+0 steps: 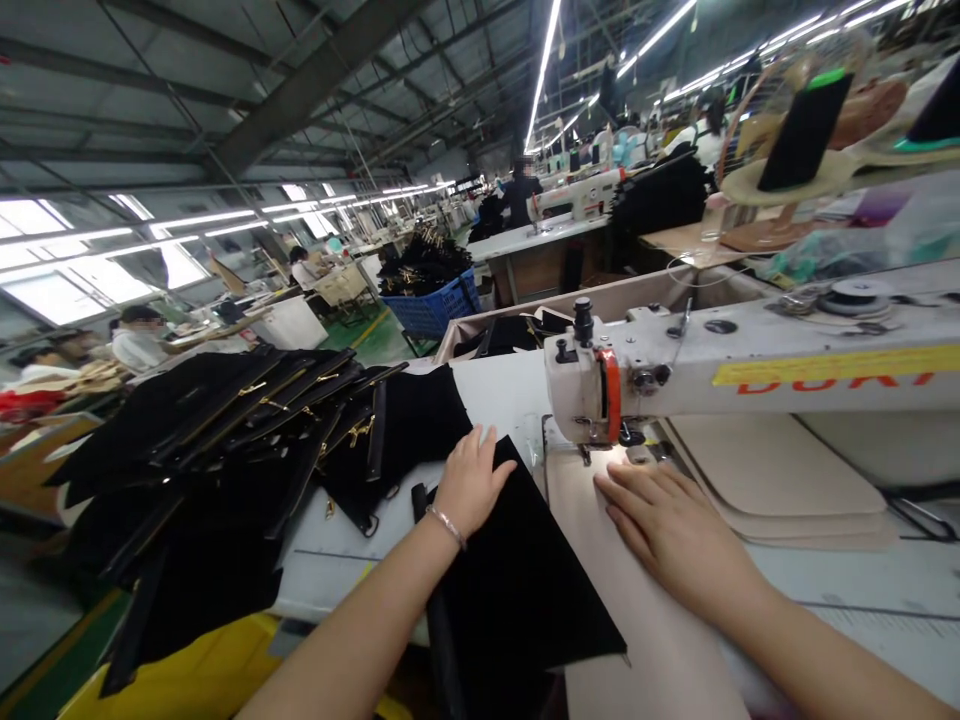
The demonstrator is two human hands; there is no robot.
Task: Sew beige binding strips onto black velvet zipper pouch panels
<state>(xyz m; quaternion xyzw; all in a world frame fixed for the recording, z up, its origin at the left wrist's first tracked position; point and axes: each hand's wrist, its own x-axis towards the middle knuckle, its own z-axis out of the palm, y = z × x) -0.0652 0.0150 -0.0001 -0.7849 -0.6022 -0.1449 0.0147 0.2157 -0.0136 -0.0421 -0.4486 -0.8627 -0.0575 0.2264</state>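
Observation:
My left hand [472,485] lies with fingers stretched out on a black fabric piece [536,590], left of the needle area. A bracelet circles that wrist. My right hand [667,525] rests flat on a beige fabric panel [600,560], its fingertips close to the presser foot [586,455] of a white sewing machine [675,365]. The beige panel runs under the machine head and hangs toward me. Beside it, the black piece lies along its left edge; whether they overlap is hard to tell.
Black zippered pieces [225,420] with gold zipper pulls are heaped at the left. More beige panels [772,470] are stacked behind the machine arm. Beyond the table stands a blue crate [435,305] full of black pieces. A thread cone [806,130] stands at the upper right. Other people work farther back.

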